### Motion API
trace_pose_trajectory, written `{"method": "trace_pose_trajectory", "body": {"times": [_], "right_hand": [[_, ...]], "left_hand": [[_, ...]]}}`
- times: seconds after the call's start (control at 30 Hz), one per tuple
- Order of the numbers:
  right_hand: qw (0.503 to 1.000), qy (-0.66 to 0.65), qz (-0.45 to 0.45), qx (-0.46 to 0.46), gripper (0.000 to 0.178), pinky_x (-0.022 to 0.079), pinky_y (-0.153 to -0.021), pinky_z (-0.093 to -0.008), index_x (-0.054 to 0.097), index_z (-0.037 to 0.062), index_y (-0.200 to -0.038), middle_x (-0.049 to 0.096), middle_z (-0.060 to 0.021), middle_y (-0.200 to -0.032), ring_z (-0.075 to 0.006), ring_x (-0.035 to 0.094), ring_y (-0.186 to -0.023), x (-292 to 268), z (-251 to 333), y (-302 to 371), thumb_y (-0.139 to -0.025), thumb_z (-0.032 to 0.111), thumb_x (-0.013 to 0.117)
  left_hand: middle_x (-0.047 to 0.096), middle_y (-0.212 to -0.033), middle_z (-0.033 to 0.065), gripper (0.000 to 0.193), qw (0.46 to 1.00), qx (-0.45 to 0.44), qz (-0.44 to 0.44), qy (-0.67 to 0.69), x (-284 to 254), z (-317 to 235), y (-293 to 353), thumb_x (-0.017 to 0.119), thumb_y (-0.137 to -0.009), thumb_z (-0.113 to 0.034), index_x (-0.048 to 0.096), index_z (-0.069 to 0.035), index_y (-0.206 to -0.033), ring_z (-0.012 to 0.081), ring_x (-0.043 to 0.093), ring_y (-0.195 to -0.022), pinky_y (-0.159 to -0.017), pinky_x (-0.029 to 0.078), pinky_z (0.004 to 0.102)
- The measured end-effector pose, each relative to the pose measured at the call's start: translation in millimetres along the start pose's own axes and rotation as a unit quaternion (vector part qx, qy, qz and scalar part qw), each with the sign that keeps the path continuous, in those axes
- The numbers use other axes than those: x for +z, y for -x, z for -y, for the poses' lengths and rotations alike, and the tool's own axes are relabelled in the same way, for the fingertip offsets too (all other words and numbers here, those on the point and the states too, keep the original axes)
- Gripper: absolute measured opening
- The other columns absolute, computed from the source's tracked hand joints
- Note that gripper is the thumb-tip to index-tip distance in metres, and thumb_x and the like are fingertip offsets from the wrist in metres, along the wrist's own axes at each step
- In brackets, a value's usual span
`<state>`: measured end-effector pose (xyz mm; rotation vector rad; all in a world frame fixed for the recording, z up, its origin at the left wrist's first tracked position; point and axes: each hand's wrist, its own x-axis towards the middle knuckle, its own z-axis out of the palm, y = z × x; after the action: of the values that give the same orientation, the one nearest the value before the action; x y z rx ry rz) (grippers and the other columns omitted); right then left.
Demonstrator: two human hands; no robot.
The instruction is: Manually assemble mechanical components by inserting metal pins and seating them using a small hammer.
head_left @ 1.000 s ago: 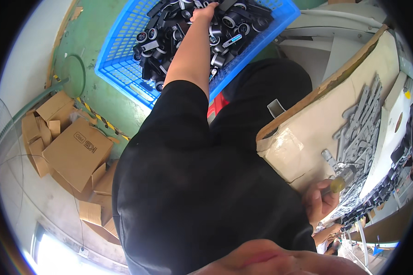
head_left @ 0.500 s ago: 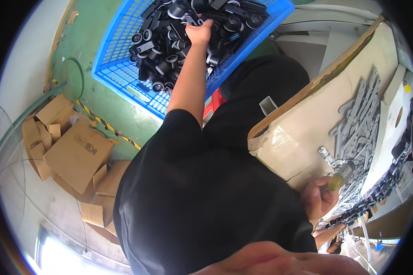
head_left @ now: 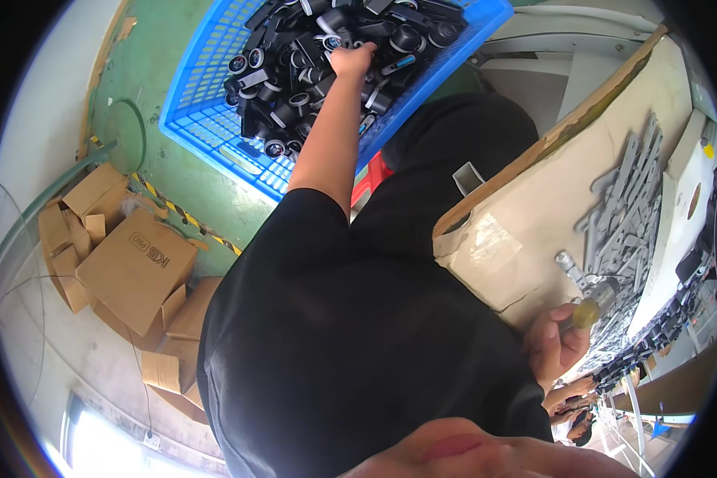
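Over at the top, my left hand [head_left: 353, 59] reaches into a blue plastic basket [head_left: 215, 147] heaped with black parts [head_left: 298, 99] that have round silvery rings. Its fingers dip among the parts and are mostly hidden, so their grip does not show. On the right, my right hand [head_left: 551, 344] is closed around a tool with a round yellowish end [head_left: 586, 313]. That hand rests by the near edge of a worktop [head_left: 526, 239]. Just beyond it lies a small silvery jointed piece [head_left: 570, 268], beside a pile of flat grey metal parts [head_left: 625, 215].
Opened cardboard boxes [head_left: 139, 271] are stacked on the floor at left, near yellow-black tape [head_left: 185, 217]. A red stool [head_left: 370, 182] shows beneath me. More black parts [head_left: 653, 346] line the far side of the worktop. Other people's hands [head_left: 570, 392] work at lower right.
My left hand has shifted slightly to the right within the basket, and the grey piece at its fingers no longer shows there. My right hand stays nearly still with the tool.
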<state>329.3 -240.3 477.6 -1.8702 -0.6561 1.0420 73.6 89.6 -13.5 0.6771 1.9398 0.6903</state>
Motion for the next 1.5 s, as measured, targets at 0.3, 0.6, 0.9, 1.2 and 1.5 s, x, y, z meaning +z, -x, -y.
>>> {"method": "trace_pose_trajectory", "body": {"times": [0.3,0.6,0.9,1.2,1.5], "right_hand": [[0.999,0.006,0.013,0.036,0.033,0.035,-0.045,-0.0251,0.06,-0.001,-0.107,0.056,-0.0047,-0.064,-0.0112,0.047,-0.047,-3.9,4.0,-0.6,-0.094,0.025,0.077],[0.998,0.025,0.006,0.054,0.032,0.036,-0.045,-0.0254,0.06,0.0002,-0.107,0.057,-0.0051,-0.066,-0.0115,0.048,-0.048,-3.8,10.1,-1.6,-0.094,0.025,0.077],[0.999,0.03,0.007,0.033,0.029,0.035,-0.044,-0.0251,0.06,0.0001,-0.106,0.057,-0.0051,-0.066,-0.0112,0.047,-0.046,-9.2,1.4,-1.5,-0.096,0.022,0.076],[0.999,0.027,-0.004,0.028,0.029,0.034,-0.043,-0.0247,0.059,-0.001,-0.105,0.056,-0.0047,-0.063,-0.0102,0.045,-0.044,-4.0,5.4,-3.0,-0.097,0.021,0.075],[0.999,-0.004,0.015,0.029,0.028,0.034,-0.044,-0.0247,0.06,-0.0027,-0.106,0.057,-0.0054,-0.065,-0.0111,0.047,-0.045,-5.4,4.3,-0.8,-0.097,0.019,0.075]], "left_hand": [[0.072,-0.118,0.0163,0.031,0.814,-0.23,0.182,0.502,-7.3,-27.5,-56.2,0.071,-0.092,-0.019,0.062,-0.002,-0.117,0.0375,0.071,-0.107,-0.098,0.057,0.0615],[0.073,-0.117,0.0172,0.056,0.894,-0.217,0.038,0.389,42.1,-84.4,-44.5,0.082,-0.085,-0.031,0.067,0.005,-0.124,0.0303,0.072,-0.101,-0.089,0.061,0.0445],[0.053,-0.152,0.0265,0.121,0.915,-0.052,0.054,0.397,51.7,-66.3,-42.6,0.094,-0.07,-0.021,0.023,0.004,-0.164,0.0351,0.057,-0.133,-0.106,0.054,0.0468],[0.063,-0.142,0.026,0.101,0.996,-0.053,-0.055,0.041,58.4,-89.2,-22.3,0.082,-0.084,-0.034,0.029,0.002,-0.162,0.041,0.064,-0.129,-0.113,0.05,0.0468],[0.076,-0.102,0.0247,0.068,0.982,0.172,-0.075,-0.012,4.9,-45.3,37.6,0.086,-0.069,-0.029,0.06,0.007,-0.12,0.0396,0.075,-0.096,-0.088,0.06,0.0461]]}}
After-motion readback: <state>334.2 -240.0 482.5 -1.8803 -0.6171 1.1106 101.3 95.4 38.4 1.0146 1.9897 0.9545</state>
